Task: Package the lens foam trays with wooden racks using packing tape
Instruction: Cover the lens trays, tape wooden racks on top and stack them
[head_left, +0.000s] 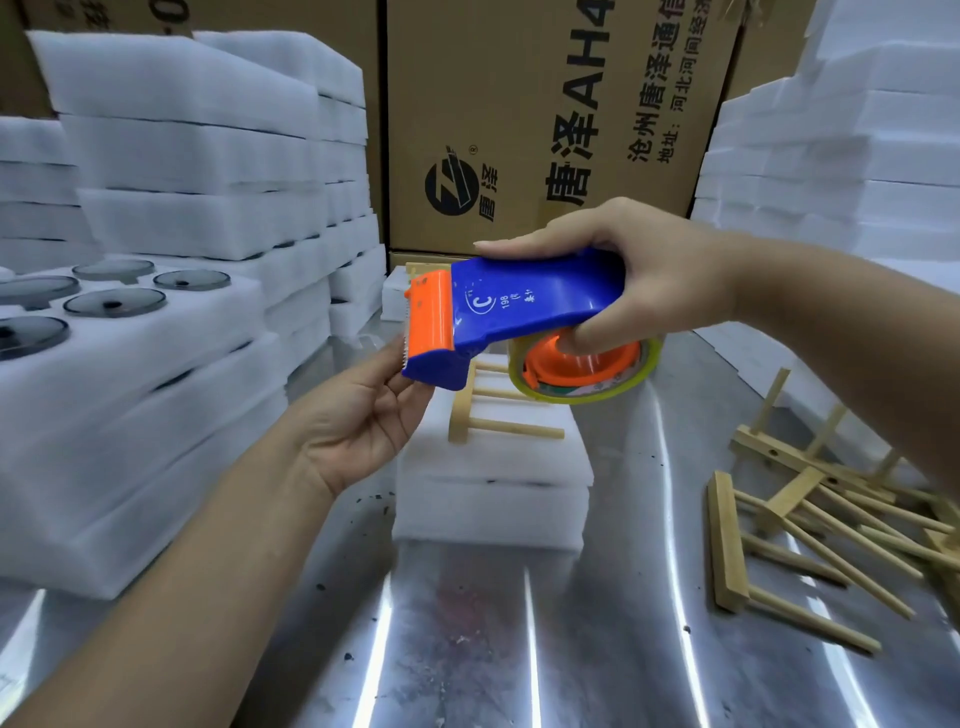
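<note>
My right hand (644, 275) grips a blue and orange tape dispenser (519, 306) in the air, fingers curled through the clear tape roll (587, 371). My left hand (363, 415) is palm up under the dispenser's orange cutter end, fingertips touching the blue nose by the serrated blade. Below the dispenser lies a stack of white foam trays (493, 478) on the metal table, with a wooden rack (498, 415) resting on top, partly hidden by the dispenser.
Tall piles of foam trays stand at left (182, 156) and right (857, 156); the nearest left tray (130, 332) shows several dark round lenses. Loose wooden racks (810, 525) lie at the right on the steel table (519, 649). Cardboard boxes (545, 104) stand behind.
</note>
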